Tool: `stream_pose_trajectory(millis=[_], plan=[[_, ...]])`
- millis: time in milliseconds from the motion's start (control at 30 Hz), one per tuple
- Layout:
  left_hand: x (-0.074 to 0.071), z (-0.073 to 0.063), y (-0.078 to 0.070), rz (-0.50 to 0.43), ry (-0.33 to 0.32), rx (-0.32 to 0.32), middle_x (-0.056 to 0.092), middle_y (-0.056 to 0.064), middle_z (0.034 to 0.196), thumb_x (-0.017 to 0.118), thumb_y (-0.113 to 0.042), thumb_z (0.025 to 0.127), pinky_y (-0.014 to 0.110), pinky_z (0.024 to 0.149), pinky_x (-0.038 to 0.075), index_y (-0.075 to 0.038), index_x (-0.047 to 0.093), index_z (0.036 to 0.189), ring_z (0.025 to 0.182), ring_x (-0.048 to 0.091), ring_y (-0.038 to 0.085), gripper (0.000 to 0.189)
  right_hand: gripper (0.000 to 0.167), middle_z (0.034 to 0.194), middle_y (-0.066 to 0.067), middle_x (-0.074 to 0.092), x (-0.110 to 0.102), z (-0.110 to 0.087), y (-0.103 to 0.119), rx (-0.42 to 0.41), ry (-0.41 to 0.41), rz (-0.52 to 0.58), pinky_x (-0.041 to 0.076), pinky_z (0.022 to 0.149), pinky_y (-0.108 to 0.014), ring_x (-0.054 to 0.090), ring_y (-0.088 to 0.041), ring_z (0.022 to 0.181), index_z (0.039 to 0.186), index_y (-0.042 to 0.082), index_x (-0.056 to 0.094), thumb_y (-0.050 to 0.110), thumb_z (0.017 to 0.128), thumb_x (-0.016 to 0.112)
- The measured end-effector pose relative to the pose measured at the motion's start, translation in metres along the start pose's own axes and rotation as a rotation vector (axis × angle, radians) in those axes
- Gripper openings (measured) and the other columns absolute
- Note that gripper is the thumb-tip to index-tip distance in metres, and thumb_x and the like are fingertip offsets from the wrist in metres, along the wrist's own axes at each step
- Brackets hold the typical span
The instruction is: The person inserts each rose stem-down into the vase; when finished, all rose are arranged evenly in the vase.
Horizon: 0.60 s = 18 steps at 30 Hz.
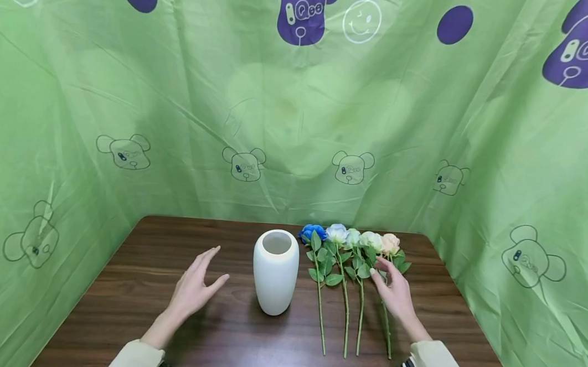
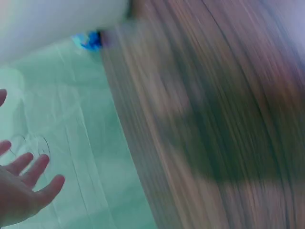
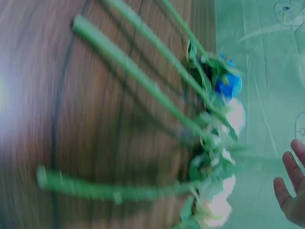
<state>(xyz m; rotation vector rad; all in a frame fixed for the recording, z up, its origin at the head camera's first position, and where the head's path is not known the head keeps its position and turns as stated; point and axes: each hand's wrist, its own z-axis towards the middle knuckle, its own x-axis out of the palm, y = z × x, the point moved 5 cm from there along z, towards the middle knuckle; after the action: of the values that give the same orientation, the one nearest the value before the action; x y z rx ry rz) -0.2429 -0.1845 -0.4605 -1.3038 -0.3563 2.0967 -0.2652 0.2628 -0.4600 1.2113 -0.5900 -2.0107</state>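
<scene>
A white vase stands upright on the brown wooden table, its round mouth facing up. To its left hovers my left hand, fingers extended and thumb apart, holding nothing. On the vase's right lies a row of artificial roses: blue, pale blue, pale green, white and peach. Their stems point toward me. My right hand is over the right end of the row, beside the peach and white roses. Its spread fingers hold nothing in the right wrist view.
The table has a dark wood grain. Green fabric printed with bear faces hangs behind the table and along both sides. Leaves of neighbouring roses overlap. Both wrist views are blurred.
</scene>
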Motion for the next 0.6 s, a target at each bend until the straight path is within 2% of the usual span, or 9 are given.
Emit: stream_pose_trajectory(millis=[133, 200, 333, 467, 600], plan=[[0.013, -0.001, -0.012, -0.267, 0.04, -0.126, 0.043, 0.01, 0.126, 0.067, -0.039, 0.077, 0.051, 0.083, 0.039, -0.016, 0.036, 0.133, 0.111, 0.043, 0.028, 0.068, 0.03, 0.098, -0.012, 0.061, 0.017, -0.003, -0.003, 0.165, -0.007, 0.141, 0.045, 0.072, -0.031, 0.055, -0.02, 0.089, 0.115, 0.005, 0.054, 0.015, 0.086, 0.058], [0.021, -0.001, -0.018, -0.386, 0.077, -0.18, 0.042, 0.013, 0.127, 0.068, -0.037, 0.076, 0.05, 0.086, 0.038, -0.014, 0.035, 0.133, 0.111, 0.043, 0.03, 0.07, 0.029, 0.096, -0.012, 0.062, 0.027, -0.005, -0.007, 0.25, 0.007, 0.178, 0.045, 0.069, -0.025, 0.056, -0.02, 0.085, 0.113, 0.005, 0.055, 0.015, 0.086, 0.058], [0.035, -0.001, -0.031, -0.57, 0.145, -0.278, 0.038, 0.017, 0.13, 0.07, -0.031, 0.076, 0.05, 0.086, 0.04, -0.015, 0.032, 0.133, 0.113, 0.042, 0.033, 0.07, 0.027, 0.095, -0.015, 0.061, 0.047, -0.008, -0.01, 0.382, 0.04, 0.275, 0.048, 0.062, -0.03, 0.057, -0.028, 0.083, 0.112, 0.003, 0.056, 0.012, 0.086, 0.058], [0.041, 0.002, -0.041, -0.644, 0.185, -0.35, 0.036, 0.019, 0.131, 0.071, -0.03, 0.075, 0.048, 0.086, 0.04, -0.017, 0.03, 0.133, 0.113, 0.041, 0.035, 0.072, 0.03, 0.095, -0.02, 0.059, 0.066, -0.011, -0.014, 0.473, 0.082, 0.361, 0.049, 0.06, -0.038, 0.055, -0.037, 0.085, 0.113, 0.0, 0.054, 0.012, 0.086, 0.057], [0.04, 0.005, -0.052, -0.69, 0.237, -0.418, 0.034, 0.024, 0.13, 0.07, -0.029, 0.076, 0.048, 0.086, 0.04, -0.011, 0.026, 0.135, 0.111, 0.042, 0.039, 0.076, 0.032, 0.093, -0.021, 0.06, 0.084, -0.014, -0.02, 0.53, 0.128, 0.396, 0.049, 0.059, -0.041, 0.056, -0.037, 0.082, 0.114, -0.002, 0.052, 0.012, 0.086, 0.057]])
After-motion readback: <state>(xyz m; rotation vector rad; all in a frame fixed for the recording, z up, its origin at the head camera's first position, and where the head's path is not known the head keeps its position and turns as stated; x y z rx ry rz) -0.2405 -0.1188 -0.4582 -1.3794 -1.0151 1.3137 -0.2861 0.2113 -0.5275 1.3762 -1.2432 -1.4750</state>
